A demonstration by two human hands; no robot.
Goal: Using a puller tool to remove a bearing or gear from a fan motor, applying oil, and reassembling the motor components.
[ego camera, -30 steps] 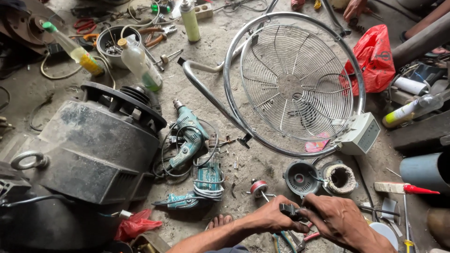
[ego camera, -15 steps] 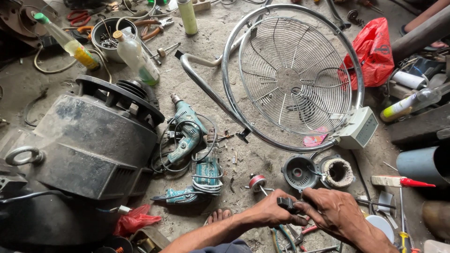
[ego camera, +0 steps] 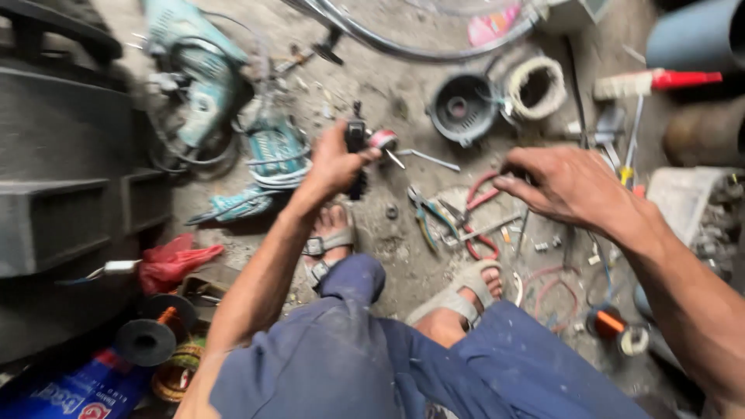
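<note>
My left hand (ego camera: 335, 164) is closed around a small black part (ego camera: 357, 147) and holds it upright above the concrete floor, in front of my left sandalled foot (ego camera: 330, 237). My right hand (ego camera: 570, 186) hovers with fingers spread and curled over a scatter of pliers (ego camera: 428, 213), red-handled cutters (ego camera: 477, 209) and screws, holding nothing that I can see. A small red and white reel (ego camera: 382, 140) lies just beyond my left hand. My blue trousers fill the bottom of the view.
Two teal power drills (ego camera: 206, 85) (ego camera: 268, 159) with coiled cords lie at upper left beside a big black housing (ego camera: 70, 178). A black motor cap (ego camera: 463, 109) and a copper winding (ego camera: 535, 85) sit under the fan ring (ego camera: 403, 48). Red rag (ego camera: 174, 260), wire spools (ego camera: 151, 337).
The view has swung down and closer. My hands, together on the black part before, have separated: the left keeps it and has lifted left, the right has moved out over the tools.
</note>
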